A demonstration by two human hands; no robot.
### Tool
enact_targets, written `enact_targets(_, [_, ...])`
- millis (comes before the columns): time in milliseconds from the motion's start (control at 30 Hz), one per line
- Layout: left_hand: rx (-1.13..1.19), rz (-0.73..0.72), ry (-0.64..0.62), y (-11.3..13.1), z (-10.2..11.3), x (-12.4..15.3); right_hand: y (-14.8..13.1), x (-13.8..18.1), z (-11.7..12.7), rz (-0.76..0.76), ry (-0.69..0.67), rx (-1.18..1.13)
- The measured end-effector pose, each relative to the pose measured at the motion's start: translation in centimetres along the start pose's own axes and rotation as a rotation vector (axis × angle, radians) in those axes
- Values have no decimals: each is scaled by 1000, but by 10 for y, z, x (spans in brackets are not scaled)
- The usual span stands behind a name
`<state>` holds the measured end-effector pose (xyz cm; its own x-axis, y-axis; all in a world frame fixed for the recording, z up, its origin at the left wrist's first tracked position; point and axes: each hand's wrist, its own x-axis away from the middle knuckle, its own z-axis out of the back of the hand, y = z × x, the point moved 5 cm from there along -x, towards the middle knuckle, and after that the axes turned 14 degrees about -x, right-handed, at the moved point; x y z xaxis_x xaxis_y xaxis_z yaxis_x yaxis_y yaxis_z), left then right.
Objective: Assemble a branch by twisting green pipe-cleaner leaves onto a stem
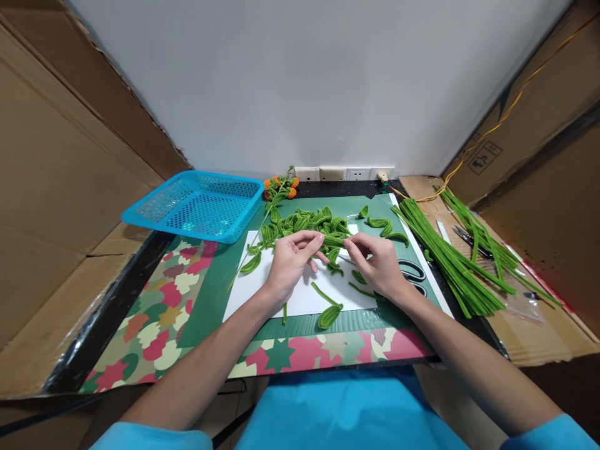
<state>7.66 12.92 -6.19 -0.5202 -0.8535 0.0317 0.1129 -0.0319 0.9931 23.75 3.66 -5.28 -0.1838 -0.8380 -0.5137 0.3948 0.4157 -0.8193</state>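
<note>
My left hand (291,259) and my right hand (376,262) meet over a white sheet of paper (262,289), both pinching a bent green pipe-cleaner leaf (332,240) between their fingertips. A heap of finished green leaf loops (304,224) lies just beyond the fingers. A looped leaf with a stem (328,311) rests on the paper near my wrists. A long green stem with orange blossoms (280,186) stretches from the paper toward the wall.
A blue perforated basket (199,203) stands at the back left. A bundle of straight green pipe cleaners (450,256) lies at the right. Black scissors (413,273) lie beside my right hand, pliers (471,240) farther right. Cardboard walls flank the patterned mat (154,325).
</note>
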Motion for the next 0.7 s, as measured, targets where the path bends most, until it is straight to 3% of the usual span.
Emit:
enact_targets(100, [-81,-35,84,-3,6,-1,3,0,-3,-11,-39,-11])
enact_targets(267, [-232,-158,216,-6,14,-4,12,2,-14,-161,-148,-173])
enact_targets(533, [-112,-79,165,-5,10,-3,18,0,-23,-450,-144,-793])
enact_targets(700, [-54,-68,116,-3,8,-3,18,-2,-17,-453,-130,-797])
